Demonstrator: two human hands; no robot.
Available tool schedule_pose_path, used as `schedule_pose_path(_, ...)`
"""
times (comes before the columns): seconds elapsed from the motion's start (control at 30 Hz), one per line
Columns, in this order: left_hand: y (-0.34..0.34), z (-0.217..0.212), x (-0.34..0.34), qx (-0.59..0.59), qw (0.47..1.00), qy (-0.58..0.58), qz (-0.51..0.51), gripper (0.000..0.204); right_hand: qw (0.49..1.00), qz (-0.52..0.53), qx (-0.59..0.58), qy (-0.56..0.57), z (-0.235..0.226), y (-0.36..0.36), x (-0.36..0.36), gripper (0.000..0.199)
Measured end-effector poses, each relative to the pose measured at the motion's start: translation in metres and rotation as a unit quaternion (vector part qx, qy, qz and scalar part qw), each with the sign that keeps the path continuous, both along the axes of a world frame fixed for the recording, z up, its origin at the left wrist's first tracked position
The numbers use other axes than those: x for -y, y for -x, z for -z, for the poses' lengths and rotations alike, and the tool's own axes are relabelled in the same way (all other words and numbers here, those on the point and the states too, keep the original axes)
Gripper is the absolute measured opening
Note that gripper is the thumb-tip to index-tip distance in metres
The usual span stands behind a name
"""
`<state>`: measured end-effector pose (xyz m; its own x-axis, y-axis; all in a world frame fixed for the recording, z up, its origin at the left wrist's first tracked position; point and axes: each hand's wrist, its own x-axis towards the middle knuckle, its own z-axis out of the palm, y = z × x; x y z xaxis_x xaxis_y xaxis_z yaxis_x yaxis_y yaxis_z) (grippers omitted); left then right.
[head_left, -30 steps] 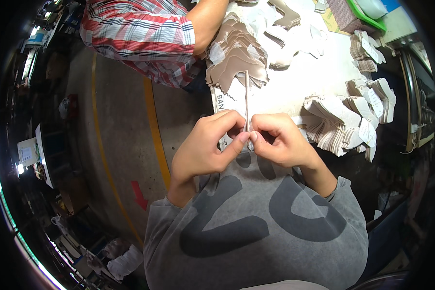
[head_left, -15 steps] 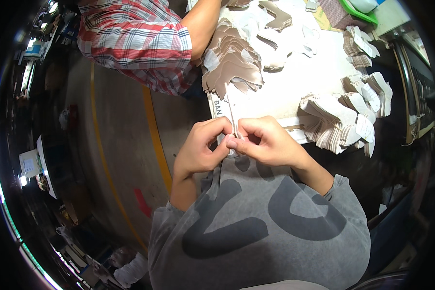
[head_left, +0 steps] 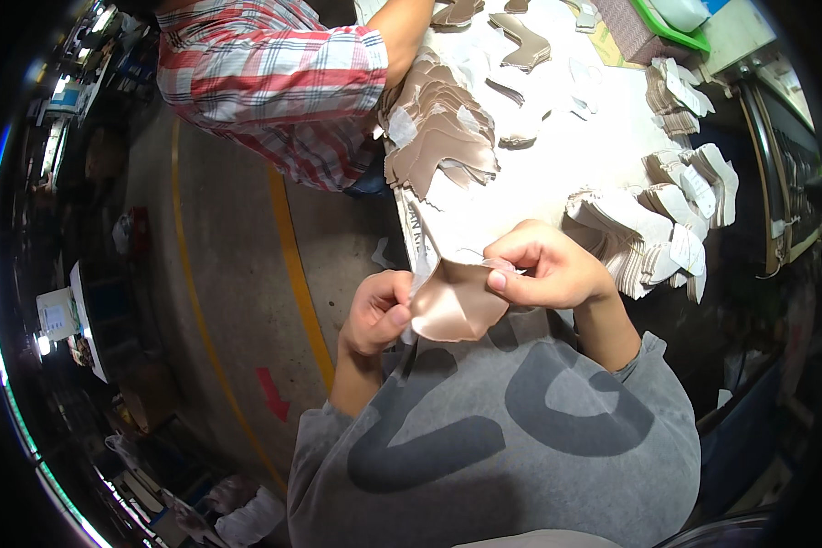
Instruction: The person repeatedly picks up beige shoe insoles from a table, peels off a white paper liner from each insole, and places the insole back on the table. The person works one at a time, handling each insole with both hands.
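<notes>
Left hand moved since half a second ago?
Yes. Judged against the white table, the left hand has moved closer to the person's body and slightly left.

one held tan piece (head_left: 447, 309); one pink basket (head_left: 625, 35); one red floor arrow (head_left: 271, 393); two yellow floor lines (head_left: 298, 256).

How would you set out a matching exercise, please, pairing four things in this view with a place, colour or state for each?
Things:
1. Shiny tan piece
2. Arrow
3. Stack of pale pieces
4. Co-worker's sleeve

Places, colours or states:
A. Checked, with red and white in the pattern
B. On the right side of the white table
C. Held between the left hand and the right hand
D. Plain red, on the floor

Right pairs: 1-C, 2-D, 3-B, 4-A.
</notes>
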<state>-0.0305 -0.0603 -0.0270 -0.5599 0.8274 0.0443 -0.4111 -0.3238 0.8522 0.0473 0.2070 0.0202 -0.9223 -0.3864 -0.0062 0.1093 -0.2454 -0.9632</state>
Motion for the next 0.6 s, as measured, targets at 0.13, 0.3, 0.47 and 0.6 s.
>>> schedule_pose_path(0.13, 0.015, -0.009, -0.011, -0.078, 0.989, 0.113, 0.058, 0.031, 0.992, 0.034, -0.048, -0.113, 0.006, 0.0, 0.012, 0.031)
schedule_pose_path(0.3, 0.016, -0.016, -0.03, -0.223, 0.95, 0.217, 0.017, 0.036, 0.982, 0.077, -0.052, -0.164, 0.013, 0.004, 0.031, 0.026)
schedule_pose_path(0.47, 0.033, -0.032, -0.014, -0.334, 0.916, 0.192, 0.109, 0.019, 0.964, -0.028, -0.11, -0.242, 0.004, 0.001, 0.007, 0.026)
schedule_pose_path(0.6, 0.039, -0.043, 0.0, -0.299, 0.93, 0.066, 0.201, 0.015, 0.973, -0.125, -0.121, -0.151, -0.003, -0.007, -0.007, 0.027)
